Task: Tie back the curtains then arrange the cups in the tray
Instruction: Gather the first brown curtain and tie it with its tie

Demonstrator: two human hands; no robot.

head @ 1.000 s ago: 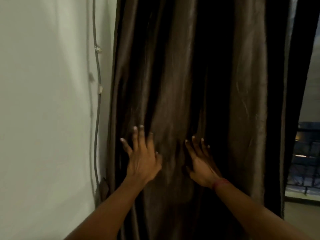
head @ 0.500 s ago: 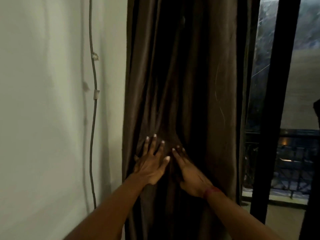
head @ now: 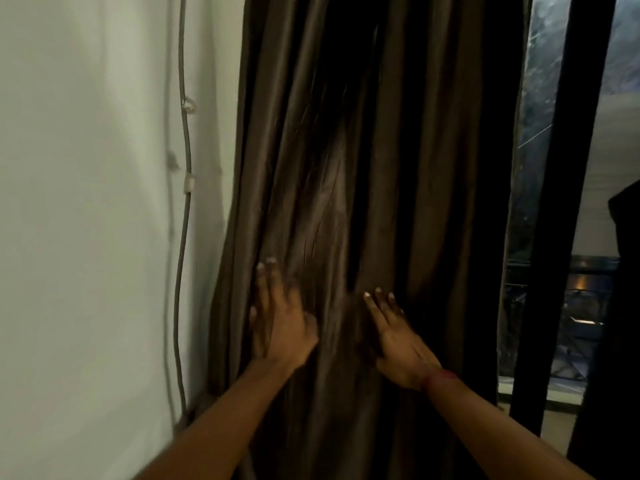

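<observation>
Left hand (head: 282,323) and right hand (head: 398,336) are pressing flat, fingers straight, nothing grasped, on the gathered curtain (head: 363,168) right of the wall (head: 86,202).

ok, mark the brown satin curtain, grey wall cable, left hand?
Brown satin curtain (head: 332,188): head view, lit central fold.
Grey wall cable (head: 188,202): head view, just below its white clip (head: 189,183).
Left hand (head: 282,327): head view, back of the hand.
</observation>
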